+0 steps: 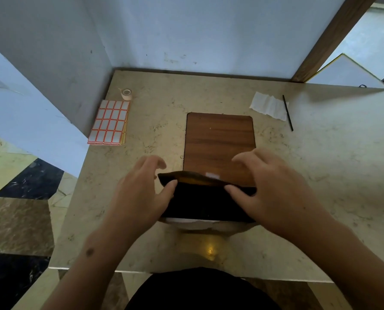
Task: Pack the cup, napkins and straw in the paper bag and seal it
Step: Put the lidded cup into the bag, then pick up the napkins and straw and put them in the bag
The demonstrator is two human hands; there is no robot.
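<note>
A dark paper bag (205,204) stands at the near middle of the marble table (320,175), its mouth slightly parted and showing a brown lining. My left hand (142,191) pinches the bag's left top edge, thumb on the front and fingers behind. My right hand (269,186) pinches the right top edge the same way. White napkins (268,106) lie at the far right, with a thin black straw (287,113) beside them. A white shape (186,223) shows just below the bag; I cannot tell what it is. No cup is plainly visible.
A wooden board (219,142) lies flat behind the bag. At the far left are a small tape roll (126,94) and a stack of red-bordered label sheets (109,121). Walls close the table's back and left sides; a wooden post (325,41) rises at the back right.
</note>
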